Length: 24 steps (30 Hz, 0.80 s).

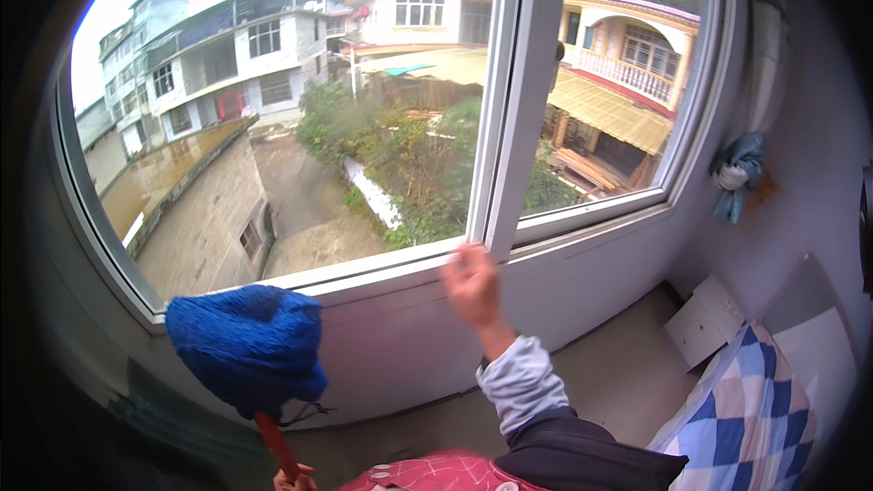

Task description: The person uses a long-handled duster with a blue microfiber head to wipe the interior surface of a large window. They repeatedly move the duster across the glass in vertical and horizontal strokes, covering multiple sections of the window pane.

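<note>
At the lower edge, my left hand (294, 480) is closed around the red handle (275, 445) of a tool. A bunched blue cloth (245, 341) covers the tool's head, which is raised to the lower left corner of the window frame (382, 273). My right hand (475, 284) is lifted to the foot of the upright window stile (500, 127), at the sill. Its fingers look curled but are blurred, so I cannot make out whether they grip the frame. The right forearm has a pushed-up grey sleeve (525, 382).
Beyond the glass stand houses (241, 55) and green bushes (418, 155). A tied curtain (741, 173) hangs at the right wall. Below it are a small white cabinet (705, 323) and a bed with a blue, white and pink checked cover (750, 409).
</note>
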Motion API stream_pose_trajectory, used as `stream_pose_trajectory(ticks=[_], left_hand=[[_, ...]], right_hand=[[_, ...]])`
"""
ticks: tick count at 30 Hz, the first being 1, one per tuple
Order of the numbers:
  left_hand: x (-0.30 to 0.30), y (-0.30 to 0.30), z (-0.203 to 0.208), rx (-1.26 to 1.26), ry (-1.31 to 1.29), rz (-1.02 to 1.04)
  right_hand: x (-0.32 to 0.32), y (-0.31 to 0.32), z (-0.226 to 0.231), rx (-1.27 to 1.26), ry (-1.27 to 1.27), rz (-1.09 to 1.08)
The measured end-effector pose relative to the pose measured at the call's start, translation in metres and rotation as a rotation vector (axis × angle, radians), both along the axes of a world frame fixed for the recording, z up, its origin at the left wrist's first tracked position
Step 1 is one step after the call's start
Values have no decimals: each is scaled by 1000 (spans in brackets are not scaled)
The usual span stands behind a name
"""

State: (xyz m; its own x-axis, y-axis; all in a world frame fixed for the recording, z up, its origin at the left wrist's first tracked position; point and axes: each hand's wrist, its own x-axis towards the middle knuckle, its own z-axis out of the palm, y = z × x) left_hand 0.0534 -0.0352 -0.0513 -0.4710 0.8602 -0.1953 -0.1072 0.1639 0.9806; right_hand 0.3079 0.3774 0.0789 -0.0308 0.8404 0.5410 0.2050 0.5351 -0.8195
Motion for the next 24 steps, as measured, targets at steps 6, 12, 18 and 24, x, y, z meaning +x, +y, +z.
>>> stream_pose_trajectory(ticks=[6,12,18,24], left_hand=[[16,21,24,-194,35,212],[1,28,20,-81,-46,241],[6,38,16,-104,22,275],[3,54,21,-78,-121,235]], right_hand=[[46,95,38,460,-209,-599],[33,140,4,440,-139,-530],[43,183,-28,571,-332,-730],[73,199,-28,547,-406,-739]])
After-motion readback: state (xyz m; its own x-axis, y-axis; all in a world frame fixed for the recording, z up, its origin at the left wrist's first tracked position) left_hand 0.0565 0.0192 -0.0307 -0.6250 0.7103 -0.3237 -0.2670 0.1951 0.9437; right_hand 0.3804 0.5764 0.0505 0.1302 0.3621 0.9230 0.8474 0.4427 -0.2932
